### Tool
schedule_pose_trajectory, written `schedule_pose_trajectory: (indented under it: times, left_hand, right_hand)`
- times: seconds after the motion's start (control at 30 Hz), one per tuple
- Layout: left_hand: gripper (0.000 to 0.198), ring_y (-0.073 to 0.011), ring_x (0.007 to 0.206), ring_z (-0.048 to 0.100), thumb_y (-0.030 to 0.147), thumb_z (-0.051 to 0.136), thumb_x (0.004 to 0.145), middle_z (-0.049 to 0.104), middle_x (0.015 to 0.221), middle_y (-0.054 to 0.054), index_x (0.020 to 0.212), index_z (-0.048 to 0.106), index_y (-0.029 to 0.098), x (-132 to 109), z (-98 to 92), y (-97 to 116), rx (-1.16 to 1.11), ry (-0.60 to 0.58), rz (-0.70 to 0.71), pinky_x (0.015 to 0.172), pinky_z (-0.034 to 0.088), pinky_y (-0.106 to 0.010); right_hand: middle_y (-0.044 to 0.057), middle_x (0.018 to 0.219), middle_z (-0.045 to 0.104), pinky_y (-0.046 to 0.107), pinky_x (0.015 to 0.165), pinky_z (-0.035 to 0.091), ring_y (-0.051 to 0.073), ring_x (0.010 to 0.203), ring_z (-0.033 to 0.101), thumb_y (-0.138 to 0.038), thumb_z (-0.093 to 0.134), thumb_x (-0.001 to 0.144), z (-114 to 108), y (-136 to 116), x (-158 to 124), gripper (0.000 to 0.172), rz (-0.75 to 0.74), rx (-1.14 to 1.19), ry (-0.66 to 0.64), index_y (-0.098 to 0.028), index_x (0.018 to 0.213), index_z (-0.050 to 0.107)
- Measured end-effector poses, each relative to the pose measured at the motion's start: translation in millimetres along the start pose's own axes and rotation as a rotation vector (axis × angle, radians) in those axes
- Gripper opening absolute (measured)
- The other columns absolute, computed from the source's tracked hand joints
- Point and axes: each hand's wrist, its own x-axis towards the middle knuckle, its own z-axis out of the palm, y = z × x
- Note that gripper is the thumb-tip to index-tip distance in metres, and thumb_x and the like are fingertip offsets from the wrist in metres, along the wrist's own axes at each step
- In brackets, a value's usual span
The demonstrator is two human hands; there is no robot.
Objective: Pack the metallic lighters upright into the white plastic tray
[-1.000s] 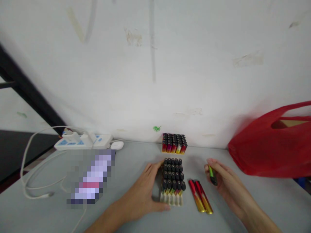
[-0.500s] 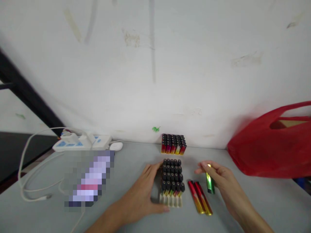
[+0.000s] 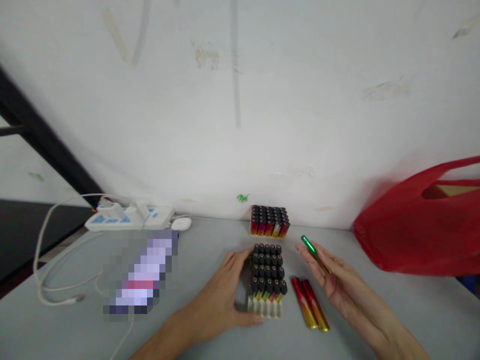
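Observation:
My left hand (image 3: 219, 290) grips the left side of a pale slotted tray (image 3: 265, 308), thumb at its front edge and fingers by its far end. Rows of black-topped tubes (image 3: 267, 271) stand upright in the tray; its front row of slots shows bare. My right hand (image 3: 333, 280) is closed on a shiny green-and-gold tube (image 3: 310, 247), held tilted above the table with the green end up and away from me. Beneath and left of that hand, two red-and-gold tubes (image 3: 310, 304) lie side by side on the table.
Against the wall stands a second block of black-topped red-and-gold tubes (image 3: 269, 221). At left are a power strip (image 3: 129, 218) with white cables, a white earbud case (image 3: 181, 223) and a blurred-out phone-like screen (image 3: 144, 272). A red bag (image 3: 420, 230) sits at right.
My right hand has turned over and raised the green-and-gold tube, so its green end now points up and away instead of down. My left hand stays on the tray.

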Motion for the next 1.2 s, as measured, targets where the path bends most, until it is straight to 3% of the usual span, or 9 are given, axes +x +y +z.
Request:
schedule_pose_trajectory:
  times: [0.2,0.33,0.43,0.53,0.67,0.77,0.9,1.03,1.2]
  left_hand:
    - [0.123,-0.0413,0.159,0.039,0.044,0.103,0.074,0.044,0.171,-0.017,0.173,0.033,0.027,0.6,0.1,-0.2,0.003,0.004,0.000,0.137,0.026,-0.059]
    - [0.121,-0.0402,0.159,0.039,0.042,0.103,0.074,0.045,0.171,-0.017,0.172,0.034,0.025,1.0,-0.2,0.4,0.012,-0.007,-0.005,0.136,0.028,-0.057]
    - [0.124,-0.0386,0.159,0.039,0.041,0.104,0.074,0.044,0.171,-0.016,0.173,0.031,0.026,0.7,0.0,1.1,0.009,0.005,-0.004,0.137,0.027,-0.055]
    - [0.126,-0.0390,0.159,0.040,0.038,0.105,0.072,0.044,0.171,-0.016,0.173,0.031,0.026,0.3,0.5,1.1,-0.002,0.012,-0.017,0.137,0.027,-0.055]
    - [0.128,-0.0410,0.158,0.041,0.037,0.106,0.070,0.045,0.170,-0.017,0.173,0.030,0.027,0.3,1.4,0.1,-0.023,0.026,-0.032,0.136,0.029,-0.057]
    - [0.129,-0.0414,0.158,0.042,0.039,0.105,0.070,0.044,0.170,-0.017,0.174,0.030,0.028,0.4,2.2,-1.7,-0.031,0.033,-0.036,0.136,0.029,-0.058]
    - [0.134,-0.0407,0.159,0.042,0.036,0.107,0.067,0.043,0.171,-0.017,0.175,0.026,0.028,0.4,3.6,-4.7,-0.043,0.030,-0.053,0.136,0.030,-0.057]
    - [0.133,-0.0390,0.159,0.041,0.031,0.106,0.068,0.043,0.171,-0.017,0.175,0.026,0.028,1.1,4.6,-4.2,-0.043,0.043,-0.056,0.137,0.029,-0.056]
    - [0.132,-0.0371,0.159,0.043,0.031,0.106,0.068,0.045,0.171,-0.017,0.174,0.027,0.026,2.3,5.2,-2.4,-0.026,0.047,-0.064,0.137,0.029,-0.052]
  right_hand:
    - [0.011,0.113,0.086,0.018,0.066,0.065,0.012,0.074,0.076,-0.034,0.102,0.080,10.7,3.6,-8.1,0.050,0.015,-0.031,-0.153,-0.015,0.123,0.085]
    - [0.013,0.117,0.085,0.020,0.066,0.063,0.013,0.074,0.076,-0.038,0.101,0.082,10.4,7.7,-12.1,0.050,0.036,-0.065,-0.168,-0.015,0.123,0.084]
    - [0.009,0.103,0.085,0.022,0.065,0.062,0.014,0.071,0.073,-0.040,0.100,0.082,11.3,11.1,-14.4,0.040,0.050,-0.073,-0.159,-0.018,0.111,0.083]
    - [0.005,0.090,0.082,0.019,0.059,0.056,0.009,0.060,0.062,-0.042,0.100,0.083,15.2,13.2,-16.4,0.036,0.068,-0.111,-0.152,-0.019,0.099,0.078]
    - [0.004,0.086,0.078,0.016,0.050,0.041,0.005,0.051,0.041,-0.045,0.095,0.088,20.4,14.5,-19.8,0.037,0.097,-0.173,-0.187,-0.017,0.099,0.074]
    - [0.000,0.078,0.070,0.017,0.047,0.029,0.006,0.052,0.032,-0.044,0.089,0.093,20.0,17.2,-21.5,0.032,0.113,-0.170,-0.262,-0.019,0.106,0.074]
    - [-0.007,0.063,0.046,0.021,0.049,0.026,0.009,0.053,0.027,-0.046,0.083,0.097,17.6,22.6,-20.3,0.030,0.194,-0.121,-0.360,-0.019,0.106,0.076]
    - [-0.007,0.062,0.032,0.024,0.051,0.027,0.010,0.054,0.023,-0.063,0.072,0.100,21.3,26.7,-15.9,0.055,0.255,-0.026,-0.489,-0.020,0.069,0.059]
    - [-0.008,0.059,0.026,0.024,0.046,0.021,0.010,0.051,0.020,-0.075,0.069,0.094,27.8,32.5,-13.5,0.068,0.251,-0.028,-0.524,-0.025,0.060,0.039]
